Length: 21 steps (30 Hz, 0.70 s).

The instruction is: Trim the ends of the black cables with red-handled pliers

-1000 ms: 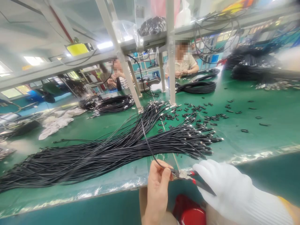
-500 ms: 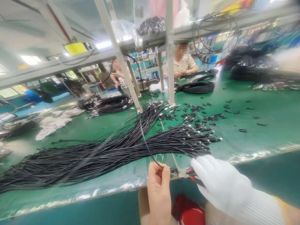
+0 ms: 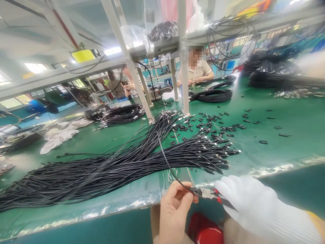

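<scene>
My left hand (image 3: 174,210), bare, pinches the near end of a single black cable (image 3: 166,161) that rises from a big bundle of black cables (image 3: 106,169) on the green table (image 3: 279,145). My right hand (image 3: 250,201), in a white glove, grips red-handled pliers (image 3: 212,195) whose jaws meet the cable end just beside my left fingertips. Both hands hover at the table's front edge.
Small black cable pieces (image 3: 215,125) lie scattered beyond the bundle. Coiled cables (image 3: 122,113) and white cloth (image 3: 59,135) sit at left, a metal frame post (image 3: 184,57) stands mid-table. Two people (image 3: 196,69) work at the far side. A red object (image 3: 203,230) is below my hands.
Both hands and the pliers dropped slightly and shifted right; the held cable now slants more steeply toward my left fingers. The bundle has not moved.
</scene>
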Each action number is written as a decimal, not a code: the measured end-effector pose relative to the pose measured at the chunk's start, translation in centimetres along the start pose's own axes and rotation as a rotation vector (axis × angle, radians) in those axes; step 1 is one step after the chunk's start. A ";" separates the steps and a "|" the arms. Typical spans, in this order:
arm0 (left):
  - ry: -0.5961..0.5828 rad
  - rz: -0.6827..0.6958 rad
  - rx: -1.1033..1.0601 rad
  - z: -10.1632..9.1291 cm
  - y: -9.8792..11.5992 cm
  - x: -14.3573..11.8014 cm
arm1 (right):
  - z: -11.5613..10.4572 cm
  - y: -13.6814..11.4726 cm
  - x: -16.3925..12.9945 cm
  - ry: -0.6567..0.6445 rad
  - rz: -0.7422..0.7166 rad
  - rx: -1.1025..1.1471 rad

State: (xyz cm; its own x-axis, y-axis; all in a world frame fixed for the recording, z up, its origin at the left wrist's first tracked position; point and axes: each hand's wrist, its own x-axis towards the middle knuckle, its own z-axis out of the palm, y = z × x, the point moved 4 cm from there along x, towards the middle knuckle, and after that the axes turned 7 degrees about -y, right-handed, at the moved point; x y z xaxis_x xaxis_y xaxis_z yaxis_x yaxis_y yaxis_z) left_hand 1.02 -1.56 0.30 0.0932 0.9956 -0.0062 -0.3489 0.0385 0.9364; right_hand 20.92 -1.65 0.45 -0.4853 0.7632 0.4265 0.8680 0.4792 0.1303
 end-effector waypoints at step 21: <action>0.532 1.024 1.401 2.5 0.5 -0.9 | -2.3 -2.6 2.3 -0.097 0.184 -0.279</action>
State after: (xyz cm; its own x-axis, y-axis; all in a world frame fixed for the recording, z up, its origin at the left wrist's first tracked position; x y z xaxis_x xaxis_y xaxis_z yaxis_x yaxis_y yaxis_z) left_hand 3.12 -2.61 1.62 -0.0034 0.5057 0.8627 0.9122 -0.3519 0.2099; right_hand 17.74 -2.11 3.16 -0.3144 0.8698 0.3801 0.9305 0.2032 0.3048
